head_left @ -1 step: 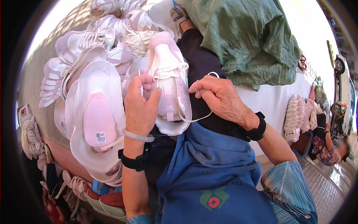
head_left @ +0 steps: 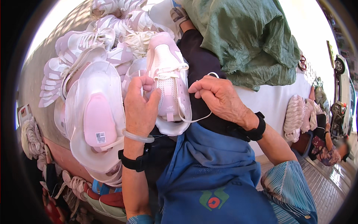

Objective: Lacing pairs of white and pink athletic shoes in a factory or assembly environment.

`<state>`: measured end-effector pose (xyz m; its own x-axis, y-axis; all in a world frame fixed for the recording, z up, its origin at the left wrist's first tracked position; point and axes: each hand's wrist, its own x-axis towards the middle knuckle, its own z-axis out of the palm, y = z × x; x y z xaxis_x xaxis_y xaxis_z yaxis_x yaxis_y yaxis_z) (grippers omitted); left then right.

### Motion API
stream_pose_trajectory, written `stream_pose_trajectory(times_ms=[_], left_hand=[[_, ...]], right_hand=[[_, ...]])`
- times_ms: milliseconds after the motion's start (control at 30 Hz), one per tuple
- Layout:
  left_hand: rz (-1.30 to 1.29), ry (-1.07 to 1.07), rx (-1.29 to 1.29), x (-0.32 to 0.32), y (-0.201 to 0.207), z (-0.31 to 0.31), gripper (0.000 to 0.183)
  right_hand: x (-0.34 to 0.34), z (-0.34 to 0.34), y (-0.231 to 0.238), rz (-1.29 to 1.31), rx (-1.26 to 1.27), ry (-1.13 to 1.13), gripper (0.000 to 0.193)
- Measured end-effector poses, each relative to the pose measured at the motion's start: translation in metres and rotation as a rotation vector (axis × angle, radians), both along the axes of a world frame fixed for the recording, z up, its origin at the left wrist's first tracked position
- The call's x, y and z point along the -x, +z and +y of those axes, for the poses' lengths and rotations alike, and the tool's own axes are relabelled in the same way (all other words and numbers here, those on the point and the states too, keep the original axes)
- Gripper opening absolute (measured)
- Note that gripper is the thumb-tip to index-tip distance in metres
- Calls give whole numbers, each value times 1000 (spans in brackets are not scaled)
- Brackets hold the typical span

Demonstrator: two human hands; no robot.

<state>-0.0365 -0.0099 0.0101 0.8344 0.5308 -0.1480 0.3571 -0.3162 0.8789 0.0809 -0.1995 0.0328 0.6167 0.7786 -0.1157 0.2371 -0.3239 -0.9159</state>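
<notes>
A white and pale pink shoe upper point(head_left: 173, 100) lies across my dark-trousered leg, its mesh side up and its toe pointing away. At its left edge is my left hand point(head_left: 141, 104), fingers curled and the thumb resting on the mesh. My right hand point(head_left: 220, 95) is closed in a pinch just right of the upper. A white shoelace point(head_left: 199, 120) loops from the upper up to that hand, and a short end sticks out above the knuckles. The fingertips of the right hand are partly hidden.
Left of my lap, nested pink and white uppers point(head_left: 99, 112) are stacked, with more laced uppers point(head_left: 93, 39) piled beyond. A green woven sack point(head_left: 253, 41) lies at the far right. Another person point(head_left: 328, 149) sits at the right edge beside bundled pale uppers point(head_left: 294, 115).
</notes>
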Motion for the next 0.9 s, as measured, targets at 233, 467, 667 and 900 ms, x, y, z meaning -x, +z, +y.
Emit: stream_pose_trajectory(times_ms=[233, 467, 667, 900], left_hand=[[45, -10, -14, 0, 12, -5, 24], [-43, -60, 66, 1, 1, 0, 30], [10, -72, 96, -3, 9, 0, 26], [21, -80, -4, -7, 5, 2, 17]], right_hand=[[-1, 1, -6, -56, -8, 7, 23], [-2, 3, -8, -54, -14, -10, 24], [-3, 3, -6, -35, -8, -43, 18], [-2, 5, -6, -22, -15, -51, 17]])
